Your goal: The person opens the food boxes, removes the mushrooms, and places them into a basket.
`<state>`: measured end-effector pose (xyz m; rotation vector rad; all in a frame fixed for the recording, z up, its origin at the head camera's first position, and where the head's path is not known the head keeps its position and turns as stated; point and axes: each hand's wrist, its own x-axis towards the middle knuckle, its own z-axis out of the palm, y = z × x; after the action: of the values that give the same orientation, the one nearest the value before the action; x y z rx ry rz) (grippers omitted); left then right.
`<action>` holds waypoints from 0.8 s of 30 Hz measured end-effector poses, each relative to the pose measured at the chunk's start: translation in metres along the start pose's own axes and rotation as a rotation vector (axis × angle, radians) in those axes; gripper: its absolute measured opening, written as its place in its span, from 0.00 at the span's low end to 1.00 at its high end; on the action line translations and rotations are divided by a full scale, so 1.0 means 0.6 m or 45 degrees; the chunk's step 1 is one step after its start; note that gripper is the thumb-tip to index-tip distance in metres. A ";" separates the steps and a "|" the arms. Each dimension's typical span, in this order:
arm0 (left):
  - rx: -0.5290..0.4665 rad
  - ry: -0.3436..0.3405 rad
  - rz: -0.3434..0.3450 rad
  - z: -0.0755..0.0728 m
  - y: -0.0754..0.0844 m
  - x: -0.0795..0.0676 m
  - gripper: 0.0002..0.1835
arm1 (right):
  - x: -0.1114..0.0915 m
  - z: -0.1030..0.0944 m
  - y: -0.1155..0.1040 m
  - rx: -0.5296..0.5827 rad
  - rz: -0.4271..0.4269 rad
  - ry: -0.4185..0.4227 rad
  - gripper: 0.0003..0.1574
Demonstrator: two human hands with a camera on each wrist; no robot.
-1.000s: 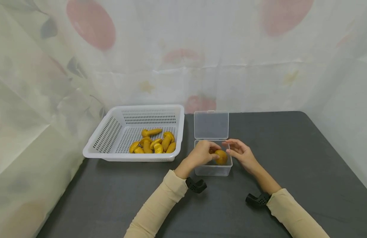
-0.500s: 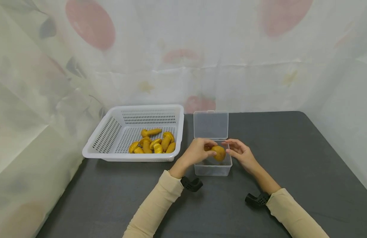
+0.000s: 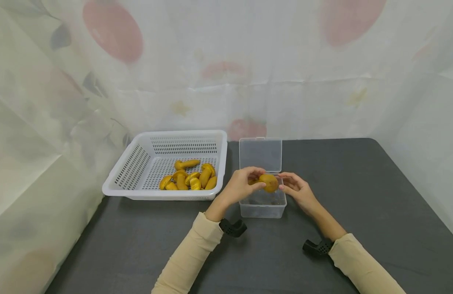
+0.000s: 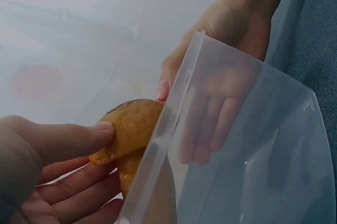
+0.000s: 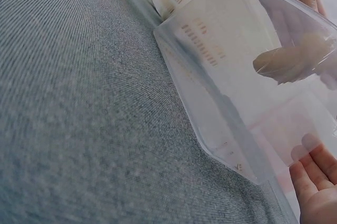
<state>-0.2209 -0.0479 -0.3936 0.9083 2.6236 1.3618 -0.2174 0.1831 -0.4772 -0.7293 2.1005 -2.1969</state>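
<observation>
In the head view, my left hand (image 3: 238, 188) pinches a yellow-brown mushroom (image 3: 269, 183) by its cap and stem over the clear plastic box (image 3: 264, 210). The left wrist view shows my thumb on the cap (image 4: 134, 126), with the fingers beneath; part of the stem is seen through the box wall. Through that wall the stem (image 5: 281, 63) also shows in the right wrist view. My right hand (image 3: 299, 192) rests against the box's right side, its fingers (image 5: 311, 171) fairly straight along the outside. The box's lid (image 3: 261, 154) is folded back behind it.
A white slotted basket (image 3: 128, 192) stands to the left of the box, with several yellow mushrooms (image 3: 188, 175) gathered in its right half. Both containers stand on a dark grey tabletop (image 3: 344, 179). A patterned curtain (image 3: 285, 106) hangs behind the table.
My left hand has drawn back to the left and lifted the mushroom a little, turning it so that its stem now points left. The right hand stays at the box's side.
</observation>
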 end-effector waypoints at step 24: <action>-0.067 0.110 0.053 -0.025 0.026 -0.005 0.20 | 0.000 0.000 -0.001 -0.003 0.033 0.016 0.23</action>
<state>-0.2156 -0.0537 -0.3732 0.9225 2.6307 1.5052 -0.2174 0.1834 -0.4764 -0.6861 2.1061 -2.1923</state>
